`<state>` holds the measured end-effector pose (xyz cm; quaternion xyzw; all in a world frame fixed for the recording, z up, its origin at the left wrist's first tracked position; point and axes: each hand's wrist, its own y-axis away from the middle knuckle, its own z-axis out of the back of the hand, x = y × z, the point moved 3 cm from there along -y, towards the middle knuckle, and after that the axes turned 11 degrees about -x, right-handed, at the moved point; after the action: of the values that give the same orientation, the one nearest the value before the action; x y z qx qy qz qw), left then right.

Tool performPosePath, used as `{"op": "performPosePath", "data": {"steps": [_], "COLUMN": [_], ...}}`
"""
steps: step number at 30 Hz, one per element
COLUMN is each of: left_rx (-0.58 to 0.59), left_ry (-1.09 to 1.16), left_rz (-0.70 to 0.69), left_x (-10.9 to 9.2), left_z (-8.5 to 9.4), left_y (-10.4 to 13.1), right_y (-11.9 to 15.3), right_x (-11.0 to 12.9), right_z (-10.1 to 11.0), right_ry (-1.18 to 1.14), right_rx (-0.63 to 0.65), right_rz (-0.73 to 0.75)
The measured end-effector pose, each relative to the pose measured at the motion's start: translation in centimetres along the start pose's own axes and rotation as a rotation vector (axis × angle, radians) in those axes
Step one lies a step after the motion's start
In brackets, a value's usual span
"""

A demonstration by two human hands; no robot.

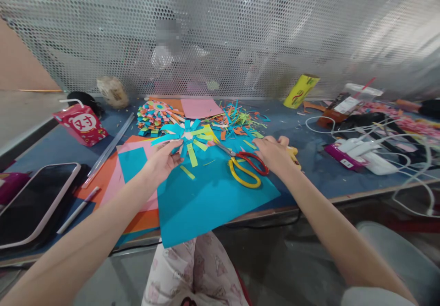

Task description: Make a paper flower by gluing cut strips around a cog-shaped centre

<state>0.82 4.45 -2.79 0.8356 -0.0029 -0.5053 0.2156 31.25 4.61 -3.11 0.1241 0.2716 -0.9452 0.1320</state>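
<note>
Flower [188, 135] of blue and pale green strips, white at its centre, lies at the left hand's [167, 158] fingertips. Those fingers are nearly closed, pinching it along its near left side. On the right hand [272, 152] the fingers are bent and point down; whether they hold anything I cannot tell, since the knuckles hide the tips. A green strip [250, 144] lies just left of them, and a yellow thing [294, 157] shows partly from behind the hand on its right.

Scissors [233, 154] lie between both sets of fingers, blades towards the left ones, the red and yellow handles near the right ones. Under them, a blue sheet [213, 205] spreads nearer the body than the fingers and overhangs the table [316, 180]. Orange and pink sheets [112, 177] reach out beneath the left wrist.

Beyond the left fingers sits a fringed clump [160, 113]; shreds [237, 118] heap up beyond and between the two hands, with a pink sheet [201, 108] behind. Well left of the left fingers are a clear tube [110, 150], a red carton [82, 125] and a phone [37, 205]. Well right of the right fingers are a purple power strip [343, 158] and a cup [350, 102]; a yellow can [301, 90] leans beyond them.
</note>
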Motion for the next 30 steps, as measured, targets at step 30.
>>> {"op": "performPosePath", "data": {"steps": [30], "left_rx": [-0.023], "left_ry": [0.057], "left_rz": [-0.068], "left_x": [-0.4], "left_z": [0.1], "left_y": [-0.1], "right_y": [-2.5], "right_x": [7.1], "right_z": [4.6], "right_ry": [-0.285], "right_rx": [-0.335], "right_rz": [-0.07]}}
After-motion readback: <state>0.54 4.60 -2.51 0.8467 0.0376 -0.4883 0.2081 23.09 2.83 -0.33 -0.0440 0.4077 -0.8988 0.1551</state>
